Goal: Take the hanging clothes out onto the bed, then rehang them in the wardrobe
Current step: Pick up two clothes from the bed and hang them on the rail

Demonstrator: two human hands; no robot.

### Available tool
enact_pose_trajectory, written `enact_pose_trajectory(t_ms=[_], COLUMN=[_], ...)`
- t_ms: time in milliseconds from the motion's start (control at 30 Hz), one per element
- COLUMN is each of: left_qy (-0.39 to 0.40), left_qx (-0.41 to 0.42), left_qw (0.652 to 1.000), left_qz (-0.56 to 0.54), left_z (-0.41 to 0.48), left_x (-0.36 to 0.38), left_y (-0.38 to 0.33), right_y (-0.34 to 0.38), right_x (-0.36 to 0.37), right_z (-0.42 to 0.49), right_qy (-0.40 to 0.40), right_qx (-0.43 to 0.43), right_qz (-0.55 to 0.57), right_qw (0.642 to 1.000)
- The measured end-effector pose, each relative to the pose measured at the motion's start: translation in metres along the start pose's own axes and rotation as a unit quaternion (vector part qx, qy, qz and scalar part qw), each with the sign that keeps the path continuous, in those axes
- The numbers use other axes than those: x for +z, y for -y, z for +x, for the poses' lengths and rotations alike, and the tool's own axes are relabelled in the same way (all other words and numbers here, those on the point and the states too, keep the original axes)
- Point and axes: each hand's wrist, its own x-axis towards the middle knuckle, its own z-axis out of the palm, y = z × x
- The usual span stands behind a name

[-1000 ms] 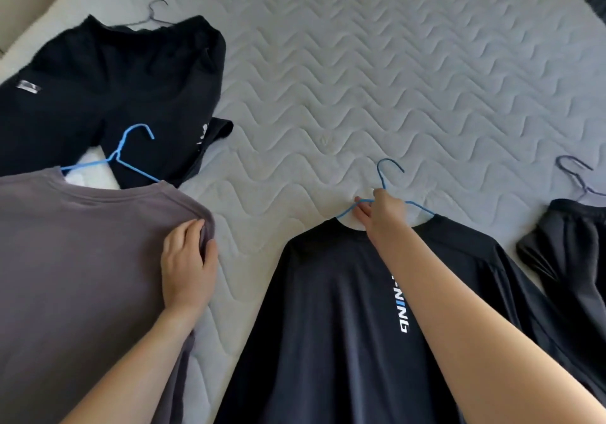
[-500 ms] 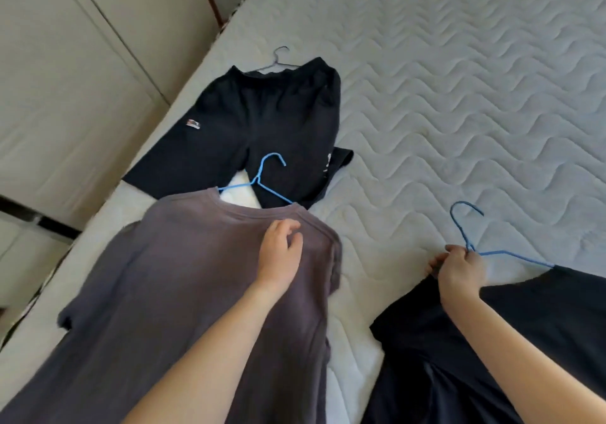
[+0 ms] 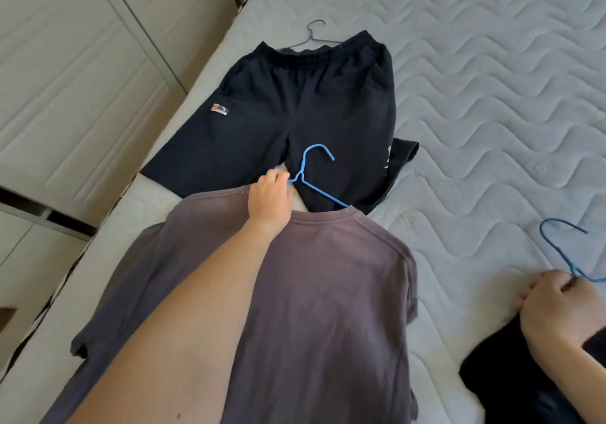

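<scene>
Since the grey T-shirt [image 3: 311, 292] lies flat on the bed [image 3: 492, 79] with its light blue hanger [image 3: 302, 169] threaded through the collar, the rehanging step is judged to be under way, and it is best begun from the hanger, not the cloth. The wire is grasped just below the hook by the left hand [image 3: 269, 195], whose fingers are curled about it at the neckline. A straight upward lift is advised, so that both shoulders are kept seated on the wire and the shirt is not slid off one arm. The hook should be left free to be set on the rail. At the right edge the dark blue hanger [image 3: 572, 267] is pinched at its neck by the clenched fingers of the right hand [image 3: 554, 312], with the black shirt [image 3: 508, 384] beneath the wrist. If both garments are raised together, they should be kept apart so the hooks are not tangled. Beyond the grey shirt the black trousers [image 3: 305, 102] are spread on their grey hanger [image 3: 311, 36], overlapped by the light blue hook. The wardrobe doors [image 3: 82, 79] are seen to the left of the bed.

Half a second earlier the left hand was laid on the grey shirt's shoulder, short of the hanger; it has since been brought onto the wire. The right hand's hold is unchanged, and the view has been swung leftward.
</scene>
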Motion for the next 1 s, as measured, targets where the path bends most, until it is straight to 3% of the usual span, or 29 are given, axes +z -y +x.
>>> enact_pose_trajectory(t_ms=[267, 400, 533, 600, 733, 867, 1000], left_qy=[-0.003, -0.001, 0.008, 0.003, 0.039, 0.094, 0.082], left_qx=[0.101, 0.104, 0.056, 0.023, -0.036, -0.074, -0.141], left_qw=[0.993, 0.989, 0.994, 0.999, 0.995, 0.970, 0.936], left_qz=[0.063, 0.102, 0.090, 0.048, -0.087, -0.211, -0.311], left_z=[-0.006, -0.034, -0.081, -0.108, -0.160, -0.212, -0.262], left_x=[-0.027, -0.064, -0.118, -0.152, -0.235, -0.329, -0.432], left_y=[0.024, 0.030, 0.024, 0.017, -0.009, -0.031, -0.043], right_y=[0.018, 0.019, 0.040, 0.061, 0.122, 0.189, 0.254], right_x=[0.001, -0.001, -0.037, -0.065, -0.153, -0.259, -0.358], right_z=[-0.010, -0.011, -0.025, -0.050, -0.112, -0.168, -0.219], right_qy=[-0.014, 0.004, 0.056, 0.099, 0.193, 0.266, 0.370], right_qx=[-0.010, -0.032, 0.067, 0.113, 0.119, 0.091, 0.050], right_qz=[0.023, -0.002, 0.037, 0.075, 0.151, 0.190, 0.197], right_qw=[1.000, 0.999, 0.995, 0.986, 0.962, 0.941, 0.906])
